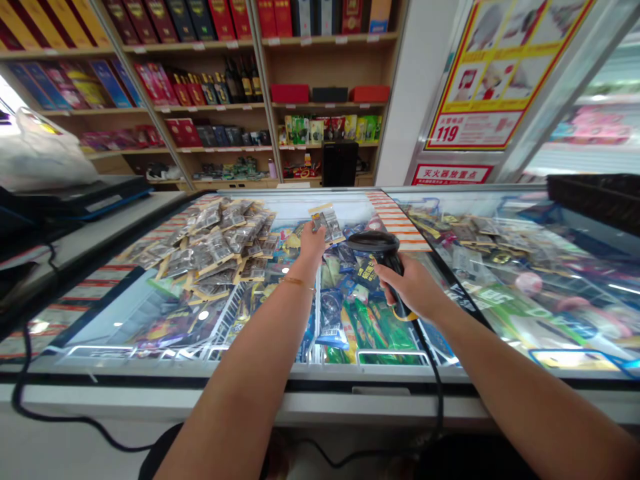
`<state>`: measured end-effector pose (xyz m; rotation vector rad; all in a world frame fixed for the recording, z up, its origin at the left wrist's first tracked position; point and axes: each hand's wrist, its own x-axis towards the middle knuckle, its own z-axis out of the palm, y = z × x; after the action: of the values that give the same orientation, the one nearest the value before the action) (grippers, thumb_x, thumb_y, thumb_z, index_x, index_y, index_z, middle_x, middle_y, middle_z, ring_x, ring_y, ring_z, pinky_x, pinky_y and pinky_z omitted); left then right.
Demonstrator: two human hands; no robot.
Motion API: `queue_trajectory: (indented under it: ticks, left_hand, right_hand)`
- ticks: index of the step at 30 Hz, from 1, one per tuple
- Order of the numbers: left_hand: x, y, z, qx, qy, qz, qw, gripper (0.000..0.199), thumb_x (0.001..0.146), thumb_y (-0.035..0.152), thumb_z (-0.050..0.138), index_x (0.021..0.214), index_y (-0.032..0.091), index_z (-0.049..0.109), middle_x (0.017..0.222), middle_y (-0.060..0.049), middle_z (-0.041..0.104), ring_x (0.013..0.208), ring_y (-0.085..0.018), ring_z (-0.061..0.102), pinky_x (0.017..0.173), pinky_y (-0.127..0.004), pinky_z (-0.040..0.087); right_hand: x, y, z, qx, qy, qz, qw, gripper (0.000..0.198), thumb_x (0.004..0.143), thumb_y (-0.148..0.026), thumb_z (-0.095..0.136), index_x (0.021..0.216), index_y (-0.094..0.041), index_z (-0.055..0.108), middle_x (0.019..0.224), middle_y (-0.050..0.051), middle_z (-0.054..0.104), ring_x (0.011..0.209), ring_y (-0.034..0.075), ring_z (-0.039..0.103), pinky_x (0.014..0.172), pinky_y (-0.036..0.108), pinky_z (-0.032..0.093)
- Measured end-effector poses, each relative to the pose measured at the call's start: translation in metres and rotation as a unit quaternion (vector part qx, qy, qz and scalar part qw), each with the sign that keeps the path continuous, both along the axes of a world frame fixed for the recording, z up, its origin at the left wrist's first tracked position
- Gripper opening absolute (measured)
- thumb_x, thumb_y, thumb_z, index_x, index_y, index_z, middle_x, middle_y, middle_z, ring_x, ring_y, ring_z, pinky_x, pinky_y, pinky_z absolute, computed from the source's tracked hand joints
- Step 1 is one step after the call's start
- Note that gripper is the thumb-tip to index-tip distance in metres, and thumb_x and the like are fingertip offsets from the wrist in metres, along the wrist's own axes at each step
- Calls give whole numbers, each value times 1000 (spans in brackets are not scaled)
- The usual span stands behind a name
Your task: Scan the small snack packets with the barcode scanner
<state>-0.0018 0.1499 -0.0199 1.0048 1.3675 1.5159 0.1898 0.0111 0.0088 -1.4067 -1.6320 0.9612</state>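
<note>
My left hand is closed on the lower left edge of a small flat packet, tan at the edges with a clear front and dark contents. It is over the glass lid of a chest freezer. A black corded barcode scanner is in my right hand, fingers wrapped round its handle, its head pointing left toward the packet. To the left, a heap of similar packets lies on the glass.
Bagged frozen goods show in wire baskets under the glass. The scanner's black cable hangs over the freezer's front edge. On the right stands a second freezer section with more packets. Shelves of boxes line the back.
</note>
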Motion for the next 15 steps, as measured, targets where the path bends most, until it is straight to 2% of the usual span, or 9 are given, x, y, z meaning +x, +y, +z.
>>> queue_trajectory:
  ticks: [5,12,15]
  left_hand:
    - [1,-4,3,-4,0,-3,1000,21,86,17,57,105,21,62,94,-4,72,80,-16,68,69,-26,54]
    - [-2,4,-7,36,41,23,998,20,82,16,58,101,18,65,95,-7,73,84,-18,69,76,-28,54]
    - [-4,10,-9,29,36,23,999,19,79,19,62,98,19,66,91,-6,73,85,-19,70,78,-30,56]
  right_hand:
    - [0,0,0,2,1,-4,1000,26,87,-45,60,87,-20,53,53,-3,59,41,13,57,48,25,47]
    - [0,-2,3,-5,-6,-7,1000,24,88,-44,59,85,-20,53,48,-3,56,41,14,56,48,24,46]
    - [0,-1,3,2,1,-7,1000,23,88,-42,60,85,-21,53,50,-3,57,40,14,56,47,24,46]
